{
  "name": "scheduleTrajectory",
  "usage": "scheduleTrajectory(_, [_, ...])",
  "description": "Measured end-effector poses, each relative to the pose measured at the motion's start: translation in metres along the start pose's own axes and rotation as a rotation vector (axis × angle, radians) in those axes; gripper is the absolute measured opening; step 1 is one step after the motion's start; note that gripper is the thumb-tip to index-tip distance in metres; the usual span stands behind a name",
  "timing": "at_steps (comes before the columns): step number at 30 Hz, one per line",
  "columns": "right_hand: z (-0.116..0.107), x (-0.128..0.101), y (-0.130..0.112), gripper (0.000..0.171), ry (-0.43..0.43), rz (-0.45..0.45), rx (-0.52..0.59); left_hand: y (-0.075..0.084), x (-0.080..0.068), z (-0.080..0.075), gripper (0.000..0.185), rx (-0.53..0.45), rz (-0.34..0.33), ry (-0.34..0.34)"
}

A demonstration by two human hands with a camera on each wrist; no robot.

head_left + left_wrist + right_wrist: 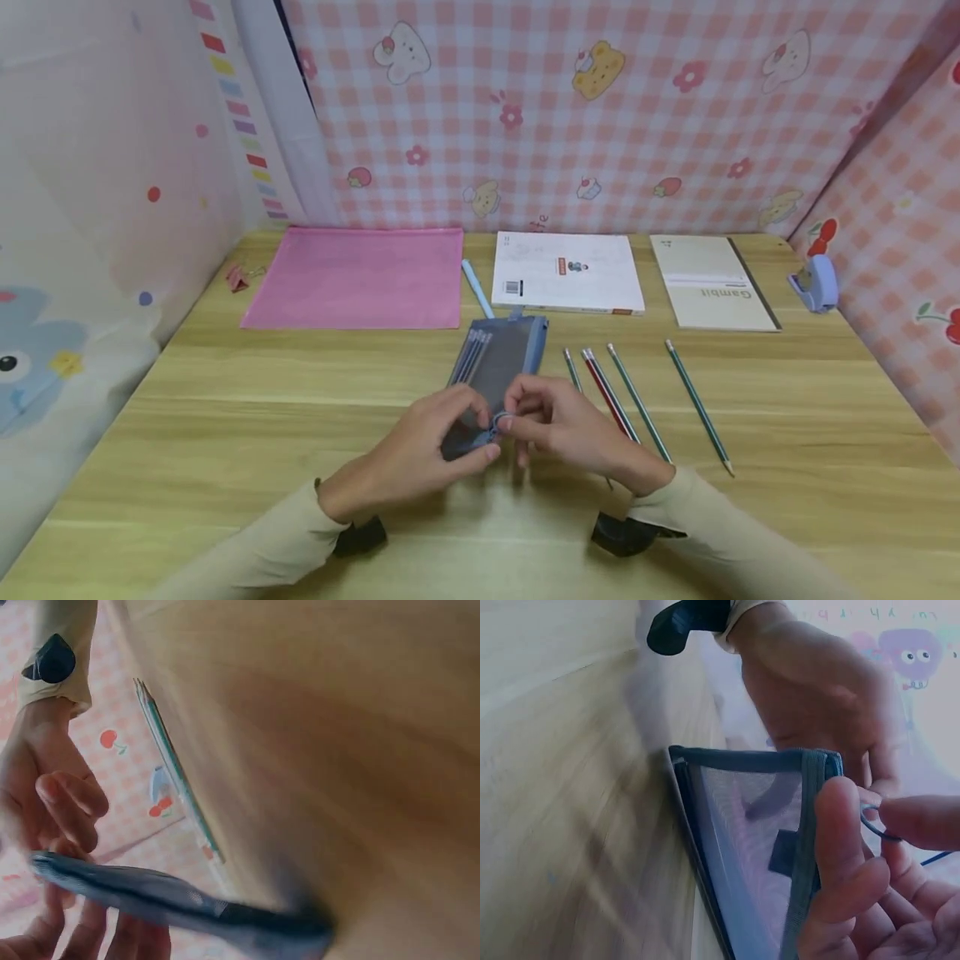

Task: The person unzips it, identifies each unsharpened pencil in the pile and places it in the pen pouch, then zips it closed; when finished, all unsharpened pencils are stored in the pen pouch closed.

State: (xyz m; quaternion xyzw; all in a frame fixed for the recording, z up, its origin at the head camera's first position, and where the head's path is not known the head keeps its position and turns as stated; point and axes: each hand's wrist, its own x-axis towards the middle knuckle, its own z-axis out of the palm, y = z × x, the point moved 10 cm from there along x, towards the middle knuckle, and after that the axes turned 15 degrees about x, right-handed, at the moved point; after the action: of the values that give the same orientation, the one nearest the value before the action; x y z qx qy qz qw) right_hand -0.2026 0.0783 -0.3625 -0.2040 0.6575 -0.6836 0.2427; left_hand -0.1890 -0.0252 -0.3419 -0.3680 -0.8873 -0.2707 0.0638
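Observation:
A dark blue mesh zip pouch (501,354) is tilted up off the table at its near end, with several slim dark items showing through its left side. My left hand (423,442) grips the pouch's near corner; in the left wrist view the pouch (150,889) runs across the fingers. With thumb and forefinger, my right hand (562,425) pinches a thin blue cord loop (877,825) at the zip end. The right wrist view shows the mesh side of the pouch (761,791) and a small fabric tab (784,853).
Several pencils (697,404) lie right of the pouch, partly under the right forearm. Along the back are a pink folder (360,279), a light blue pen (477,287), a white book (566,271), a cream notebook (712,287), a tape dispenser (817,283) and a small pink item (237,278).

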Motion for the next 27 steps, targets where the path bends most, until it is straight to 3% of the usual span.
scheduleTrajectory(4, [0.004, -0.001, -0.003, 0.009, 0.018, -0.002, 0.025, 0.024, -0.010, -0.016, 0.027, 0.319, 0.198, 0.172])
scheduleTrajectory(6, [0.007, -0.001, -0.006, 0.010, 0.018, -0.016, 0.017, 0.035, -0.016, -0.023, 0.025, 0.431, 0.280, 0.257])
scheduleTrajectory(10, [0.009, 0.003, -0.011, 0.009, 0.035, -0.049, -0.052, 0.051, -0.027, -0.035, 0.007, 0.542, 0.391, 0.390])
scheduleTrajectory(15, [0.000, 0.014, -0.017, 0.008, 0.104, -0.093, -0.205, 0.063, -0.035, -0.046, 0.033, 0.596, 0.479, 0.484])
scheduleTrajectory(19, [-0.020, 0.022, -0.018, 0.008, 0.190, -0.121, -0.280, 0.056, -0.038, -0.051, 0.036, 0.582, 0.493, 0.447])
scheduleTrajectory(24, [-0.054, 0.024, -0.016, 0.009, 0.305, -0.132, -0.313, 0.035, -0.042, -0.055, 0.007, 0.487, 0.439, 0.250])
scheduleTrajectory(27, [-0.074, 0.022, -0.017, 0.010, 0.377, -0.146, -0.345, 0.024, -0.046, -0.058, 0.019, 0.487, 0.418, 0.150])
